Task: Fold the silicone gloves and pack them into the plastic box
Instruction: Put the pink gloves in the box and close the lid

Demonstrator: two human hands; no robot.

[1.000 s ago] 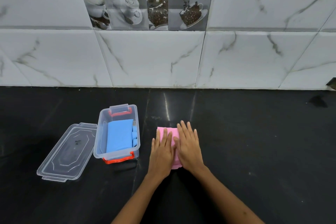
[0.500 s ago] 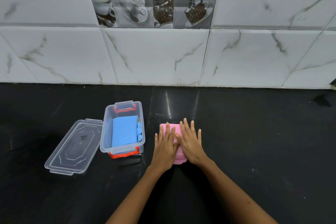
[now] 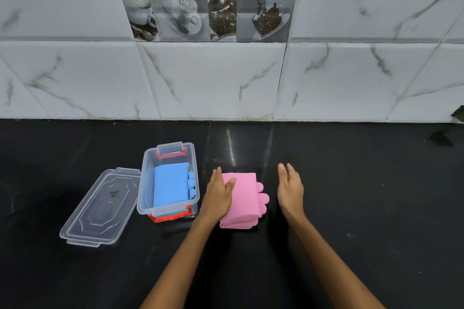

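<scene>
Black polished countertop (image 3: 351, 208) running along a wall of white marble-look tiles (image 3: 213, 78), with a grey panel of coffee-cup picture tiles (image 3: 208, 5) set higher up. Folded pink silicone glove (image 3: 242, 199) lies flat on the counter, near centre, a neat oblong with its rounded fingertips sticking out along the right edge. Left hand (image 3: 219, 194) rests against the glove's left side, fingers straight and together, thumb laid across the top of the pink fold; whether the fingers curl under the edge cannot be told from this angle. Right hand (image 3: 290, 189) stands on its edge to the right of the glove, palm facing left, fingers straight and relaxed, holding nothing and clear of the glove's fingertips. Just left of the left hand stands the clear plastic box (image 3: 169, 180), lidless, with orange-red clip handles at its near and far ends. Inside it a folded blue silicone glove (image 3: 170, 187) lies flat, its fingertips showing along the right inner wall. The box and the pink glove sit side by side, the left hand between them. The clear lid (image 3: 100, 208) lies flat on the counter to the left of the box, angled, its far corner touching or nearly touching the box's left wall. Both forearms enter from the bottom of the view, bare.
</scene>
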